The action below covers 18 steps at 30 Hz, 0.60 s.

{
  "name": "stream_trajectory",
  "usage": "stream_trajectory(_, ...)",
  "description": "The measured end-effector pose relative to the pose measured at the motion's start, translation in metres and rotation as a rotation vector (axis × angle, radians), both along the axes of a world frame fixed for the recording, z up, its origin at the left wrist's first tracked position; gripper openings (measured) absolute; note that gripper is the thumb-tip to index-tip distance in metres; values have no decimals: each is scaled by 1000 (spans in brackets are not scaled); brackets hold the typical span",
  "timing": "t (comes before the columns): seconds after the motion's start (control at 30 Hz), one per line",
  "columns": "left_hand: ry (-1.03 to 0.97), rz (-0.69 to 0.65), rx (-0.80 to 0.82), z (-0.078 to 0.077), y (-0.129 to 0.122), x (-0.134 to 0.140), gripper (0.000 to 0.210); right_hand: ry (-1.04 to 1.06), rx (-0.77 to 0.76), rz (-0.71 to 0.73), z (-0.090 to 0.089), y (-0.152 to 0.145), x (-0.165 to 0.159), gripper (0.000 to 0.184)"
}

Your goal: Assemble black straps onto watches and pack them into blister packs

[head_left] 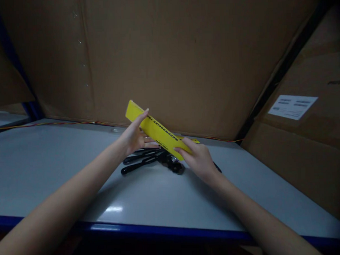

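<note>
Both hands hold a long, narrow yellow box [159, 130] tilted above the shelf, its left end higher than its right. Black lettering that reads "WOODWORKING" runs upside down along its face. My left hand [135, 137] has its thumb over the face near the upper end, with the fingers behind and below. At the lower end, my right hand [197, 157] is closed around the box. Under it lie several black tools [143, 163] with long handles, piled on the shelf and partly hidden by the box and my hands; their exact kind is unclear.
A pale grey shelf [62, 164] with a blue front edge [162, 232] carries the tools. Brown cardboard [167, 60] stands along the back, with a twisted red and yellow cord [75, 123] at its foot. On the right is a large carton [306, 137] bearing a white label [292, 107].
</note>
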State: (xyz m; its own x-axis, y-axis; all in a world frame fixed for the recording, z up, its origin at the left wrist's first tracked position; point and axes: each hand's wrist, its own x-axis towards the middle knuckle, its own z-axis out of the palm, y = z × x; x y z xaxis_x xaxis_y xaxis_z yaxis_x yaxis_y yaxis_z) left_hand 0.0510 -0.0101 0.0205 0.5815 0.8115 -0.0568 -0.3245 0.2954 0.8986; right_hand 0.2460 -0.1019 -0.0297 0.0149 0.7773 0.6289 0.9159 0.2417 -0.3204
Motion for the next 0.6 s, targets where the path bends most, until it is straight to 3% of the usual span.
stream_trajectory(0.1,-1,-47,-96,-3,2,-10,60,-253,100,-66,0,0,8,23)
stream_trajectory(0.2,-91,-49,-131,-4,2,-16,43,-203,191,-21,1,2,16,22)
stream_trajectory(0.27,-170,19,-123,-4,0,-16,37,55,256,31,4,5,20,18)
stream_trajectory(0.3,-206,58,-112,-4,-1,-16,38,239,259,63,5,6,21,27)
stream_trajectory(0.37,-263,105,-87,-4,-3,-14,40,641,108,194,10,7,23,42)
stream_trajectory(0.5,-283,150,-31,-6,-1,-11,28,1269,-385,672,21,4,21,36)
stream_trajectory(0.53,-264,170,-12,-8,0,-11,23,1371,-414,743,22,3,20,34)
stream_trajectory(0.6,-223,202,31,-11,3,-11,15,1519,-380,741,21,4,18,25)
